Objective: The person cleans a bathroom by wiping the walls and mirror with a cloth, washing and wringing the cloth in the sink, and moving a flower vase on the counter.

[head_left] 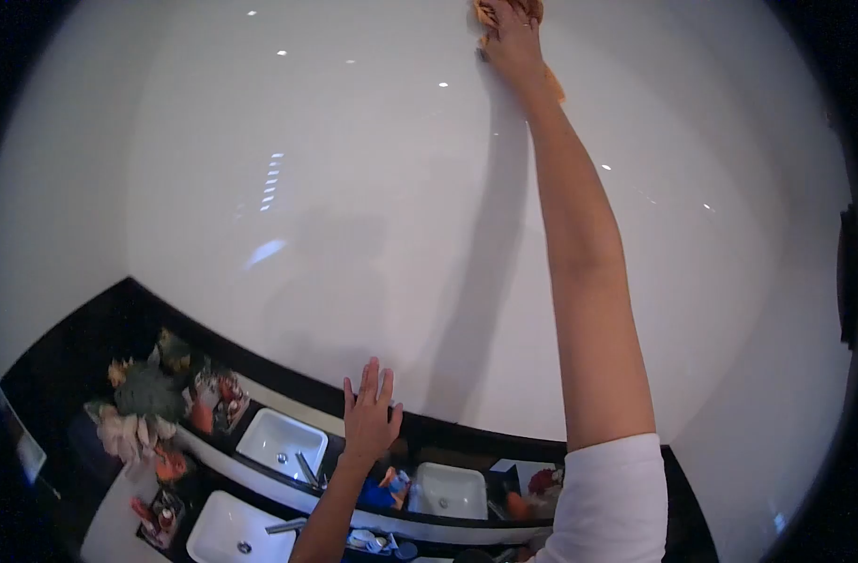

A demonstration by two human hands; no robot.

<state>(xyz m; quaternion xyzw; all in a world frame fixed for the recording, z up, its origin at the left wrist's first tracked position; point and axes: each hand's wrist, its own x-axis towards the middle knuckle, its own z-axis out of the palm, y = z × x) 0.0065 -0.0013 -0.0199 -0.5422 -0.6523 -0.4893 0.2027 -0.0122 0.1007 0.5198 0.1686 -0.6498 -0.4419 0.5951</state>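
Observation:
My right hand [515, 49] is stretched high up the glossy white wall [354, 169], its fingers closed over an orange cloth [534, 9] that lies against the surface. One edge of the cloth hangs out beside the wrist. Lower down, my left hand [371, 418] holds nothing; its fingers are spread and point upward. Its fingertips overlap the bottom of the white wall, just above a dark border [260, 355]. Whether the palm touches anything cannot be told.
Below stands a counter with a white basin [232, 530] and a metal faucet [283, 527]. A mirror strip seems to show basins [283, 441] again. Artificial flowers [133, 436] and small bottles [166, 516] stand at left. A dark object [848, 277] is at the right edge.

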